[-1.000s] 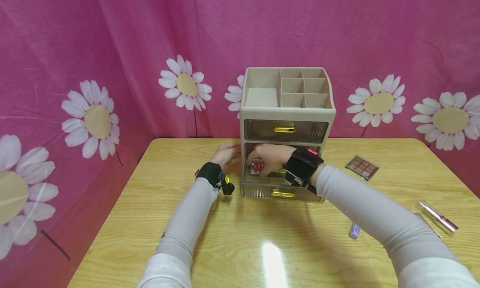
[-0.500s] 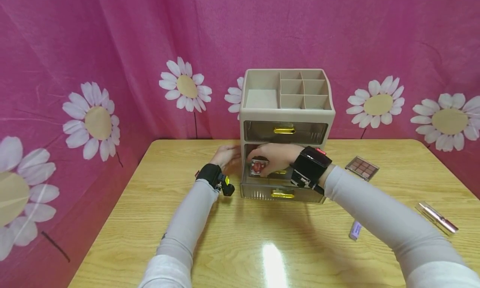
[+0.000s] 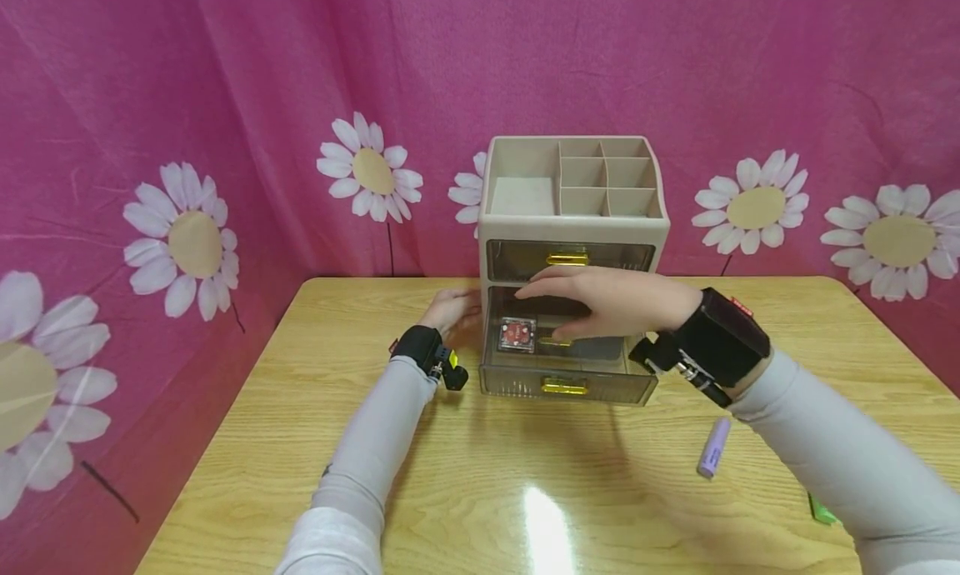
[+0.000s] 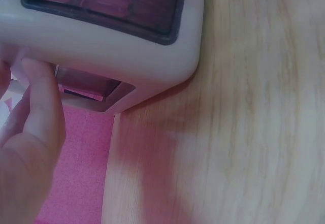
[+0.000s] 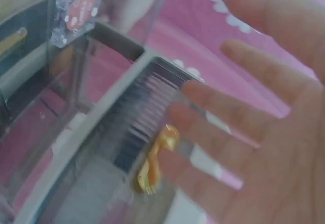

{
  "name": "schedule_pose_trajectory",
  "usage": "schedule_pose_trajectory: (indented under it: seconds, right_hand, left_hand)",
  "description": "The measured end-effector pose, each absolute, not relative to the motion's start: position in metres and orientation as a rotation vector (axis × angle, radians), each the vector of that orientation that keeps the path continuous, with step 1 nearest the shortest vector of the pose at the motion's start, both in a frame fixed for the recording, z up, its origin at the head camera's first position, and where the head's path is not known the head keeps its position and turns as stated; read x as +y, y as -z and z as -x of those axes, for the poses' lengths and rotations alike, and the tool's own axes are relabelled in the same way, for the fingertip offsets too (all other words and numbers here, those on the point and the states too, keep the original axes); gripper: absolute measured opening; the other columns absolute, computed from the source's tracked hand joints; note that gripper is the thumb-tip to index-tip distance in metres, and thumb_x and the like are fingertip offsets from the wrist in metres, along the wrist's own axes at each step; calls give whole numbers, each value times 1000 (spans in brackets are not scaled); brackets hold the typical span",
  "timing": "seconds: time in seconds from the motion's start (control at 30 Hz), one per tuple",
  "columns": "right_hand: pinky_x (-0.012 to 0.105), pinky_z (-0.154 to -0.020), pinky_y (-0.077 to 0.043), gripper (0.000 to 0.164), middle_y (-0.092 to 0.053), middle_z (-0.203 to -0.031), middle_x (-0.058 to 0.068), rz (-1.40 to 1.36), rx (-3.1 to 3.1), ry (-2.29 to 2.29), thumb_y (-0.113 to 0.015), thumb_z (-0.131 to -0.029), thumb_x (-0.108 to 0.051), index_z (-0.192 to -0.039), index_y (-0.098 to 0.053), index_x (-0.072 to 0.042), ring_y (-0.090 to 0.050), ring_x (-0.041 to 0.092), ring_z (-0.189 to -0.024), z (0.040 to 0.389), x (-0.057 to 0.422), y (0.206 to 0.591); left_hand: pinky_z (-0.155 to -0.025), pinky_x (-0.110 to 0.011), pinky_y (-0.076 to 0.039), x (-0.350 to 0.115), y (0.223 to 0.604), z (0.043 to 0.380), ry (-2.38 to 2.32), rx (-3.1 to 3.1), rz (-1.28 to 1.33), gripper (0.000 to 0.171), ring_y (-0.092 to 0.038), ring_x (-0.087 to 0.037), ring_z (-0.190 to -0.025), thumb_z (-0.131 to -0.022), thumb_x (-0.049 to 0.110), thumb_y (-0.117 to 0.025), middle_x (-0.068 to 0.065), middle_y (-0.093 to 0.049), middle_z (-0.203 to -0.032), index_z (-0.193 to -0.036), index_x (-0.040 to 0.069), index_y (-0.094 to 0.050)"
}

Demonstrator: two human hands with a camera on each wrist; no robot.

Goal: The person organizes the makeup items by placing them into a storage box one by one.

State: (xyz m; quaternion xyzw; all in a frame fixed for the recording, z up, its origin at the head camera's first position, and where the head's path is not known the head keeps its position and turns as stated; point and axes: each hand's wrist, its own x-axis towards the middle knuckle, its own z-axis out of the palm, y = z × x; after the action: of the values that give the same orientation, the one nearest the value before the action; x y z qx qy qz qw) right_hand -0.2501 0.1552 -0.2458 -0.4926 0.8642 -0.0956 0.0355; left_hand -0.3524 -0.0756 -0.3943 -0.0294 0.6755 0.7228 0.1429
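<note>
As the right hand (image 3: 611, 300) hovers over the pulled-out drawer (image 3: 517, 383) near the middle of the head view, the small red-labelled compact (image 3: 517, 335) lies just beside its thumb, toward the left of the frame. The grip is spread, thumb and fingers apart, holding nothing; the fingers point left, passing above the compact's level. The compact sits inside the drawer, by its left wall, and its clear case looks nearly square, so no long axis stands out; its edges run roughly in line with the drawer's. From the right wrist the same case shows at upper left, apart from the fingertips.

Of the two, the right hand seems the better placed, since only air separates it from the compact. The left hand (image 3: 450, 312) is also near, but outside the cosmetics organizer (image 3: 573, 228), its fingers loosely extended against the left side, with that side wall between it and the compact. A lilac tube (image 3: 714, 447) lies on the desk (image 3: 375, 475), lower right, slanting toward upper right.
</note>
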Motion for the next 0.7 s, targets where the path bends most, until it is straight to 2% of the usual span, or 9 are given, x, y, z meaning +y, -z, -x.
schedule_pose_trajectory:
  seconds: [0.13,0.23,0.33,0.4,0.53,0.6,0.63,0.7]
  right_hand:
    - [37,-95,-44,53,-49,-128,5,1600,2732,404,-69,-83,-19,-131,-48,-13,-46,18,-116,240,177,237]
    - [25,-91,-44,53,-53,-123,4,1692,2823,587,-73,-77,-8,-125,-53,-10,-48,15,-110,236,195,234]
    - [16,-89,-41,54,-57,-117,7,1757,2939,862,-74,-68,9,-118,-57,-3,-50,11,-108,237,216,235]
    - [13,-88,-40,53,-59,-113,9,1746,3038,1047,-73,-63,17,-113,-59,2,-50,8,-107,242,230,239]
    - [12,-84,-39,52,-60,-109,13,1488,3308,1311,-71,-61,22,-110,-60,6,-48,0,-105,259,260,255]
    - [10,-82,-37,53,-59,-109,13,1272,3413,1354,-71,-64,19,-113,-60,4,-45,-2,-103,270,275,267]
    - [10,-80,-36,53,-58,-110,14,1154,3443,1355,-71,-66,17,-115,-59,2,-45,-2,-102,274,282,273]
    - [13,-80,-35,55,-53,-112,17,947,3452,1314,-70,-70,13,-121,-55,0,-45,6,-101,283,295,288]
  left_hand:
    - [-85,-32,-51,-87,458,409,-2163,1889,-31,35,-60,-22,-100,-89,5,-57,-16,-61,-114,-123,-2,-54]
    - [-80,-30,-53,-99,510,457,-2194,1835,-90,37,-63,-19,-95,-85,10,-64,-12,-64,-108,-120,1,-57]
    - [-79,-29,-53,-102,524,470,-2189,1850,-55,37,-62,-19,-94,-86,11,-63,-11,-64,-108,-122,2,-57]
    - [-82,-31,-52,-99,517,463,-2163,1892,-20,37,-61,-21,-99,-90,8,-57,-14,-62,-112,-125,-1,-53]
    - [-81,-32,-53,-98,520,466,-2188,1850,-30,34,-62,-22,-98,-88,6,-59,-14,-63,-110,-121,-1,-56]
    - [-77,-31,-54,-101,539,485,-2225,1780,-62,33,-63,-21,-93,-84,8,-65,-12,-65,-105,-116,3,-61]
    - [-79,-32,-53,-102,547,493,-2232,1757,-57,33,-63,-21,-94,-83,9,-67,-11,-65,-105,-115,4,-62]
    - [-81,-34,-53,-104,567,513,-2235,1727,-44,34,-63,-22,-96,-81,10,-69,-11,-65,-106,-114,6,-62]
